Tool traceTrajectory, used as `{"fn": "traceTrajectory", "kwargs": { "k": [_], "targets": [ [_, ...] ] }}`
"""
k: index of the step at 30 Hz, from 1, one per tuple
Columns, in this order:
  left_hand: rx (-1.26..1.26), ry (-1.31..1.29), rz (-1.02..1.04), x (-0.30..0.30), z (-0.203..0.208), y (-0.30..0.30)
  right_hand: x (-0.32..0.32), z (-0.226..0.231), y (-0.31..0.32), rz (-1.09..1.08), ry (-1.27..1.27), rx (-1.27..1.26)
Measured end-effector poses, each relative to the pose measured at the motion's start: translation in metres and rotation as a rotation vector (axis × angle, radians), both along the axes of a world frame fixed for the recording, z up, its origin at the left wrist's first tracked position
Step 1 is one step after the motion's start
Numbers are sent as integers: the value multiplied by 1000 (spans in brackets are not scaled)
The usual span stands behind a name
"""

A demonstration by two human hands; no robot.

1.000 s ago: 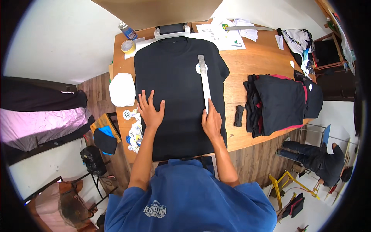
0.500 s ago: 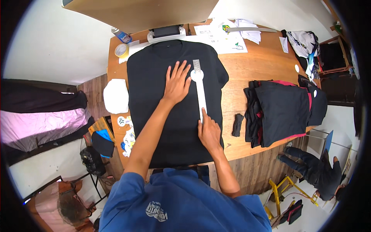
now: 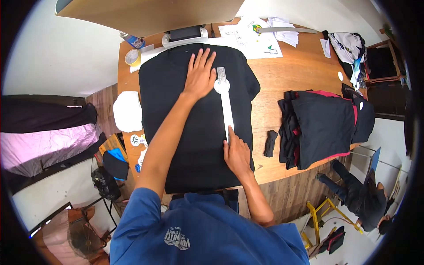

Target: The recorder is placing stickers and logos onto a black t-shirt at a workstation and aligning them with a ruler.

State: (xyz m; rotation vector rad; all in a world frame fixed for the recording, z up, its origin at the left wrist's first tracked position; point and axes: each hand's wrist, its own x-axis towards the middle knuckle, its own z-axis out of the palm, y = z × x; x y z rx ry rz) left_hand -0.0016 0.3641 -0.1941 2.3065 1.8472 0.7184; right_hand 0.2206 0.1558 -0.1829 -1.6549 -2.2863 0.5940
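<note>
A black T-shirt [image 3: 185, 145] lies spread flat on the wooden table, its collar at the far side. My left hand [image 3: 201, 74] rests palm down on its upper chest with the fingers stretched out. A long metal ruler [image 3: 226, 108] runs lengthwise over the right half of the shirt. Around its lower end my right hand [image 3: 238, 155] is closed, the index finger laid along the metal. Near the ruler's far end a round white patch [image 3: 222, 87] lies on the chest, just right of my left hand; the ruler crosses it.
Folded black and red garments [image 3: 324, 130] are stacked at the right, beside a small black bundle [image 3: 270, 143]. White cloth [image 3: 127, 111], a tape roll [image 3: 132, 57] and a spray can [image 3: 132, 39] sit left. Printed papers [image 3: 256, 42] lie at the back. Another person [image 3: 366, 198] stands far right.
My left hand has slid up the shirt toward the collar. The ruler and my right hand keep nearly the same place on the shirt, while the whole view has shifted slightly.
</note>
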Motion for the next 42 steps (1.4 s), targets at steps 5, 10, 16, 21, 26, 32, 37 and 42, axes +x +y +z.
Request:
{"fn": "traceTrajectory", "kwargs": {
  "k": [5,10,16,21,26,32,37,42],
  "targets": [
    [-38,-141,54,11,-6,-72,-1,16,-3,-16,2,-49],
    [-115,-126,83,18,-5,-95,-3,13,-3,37,-59,16],
    [-110,-72,94,23,-3,-95,-2,7,-1,63,-82,20],
    [-67,-146,41,20,-7,-96,-1,11,1,-25,48,-29],
    [-9,-92,-51,21,-13,-95,2,8,4,-67,184,-65],
    [-46,-70,-35,23,-11,-95,-2,8,9,-46,164,-27],
    [-42,-68,-26,23,-10,-94,-1,2,9,-35,167,59],
    [-47,-68,-17,23,-10,-93,1,4,13,-26,148,87]
  ]
}}
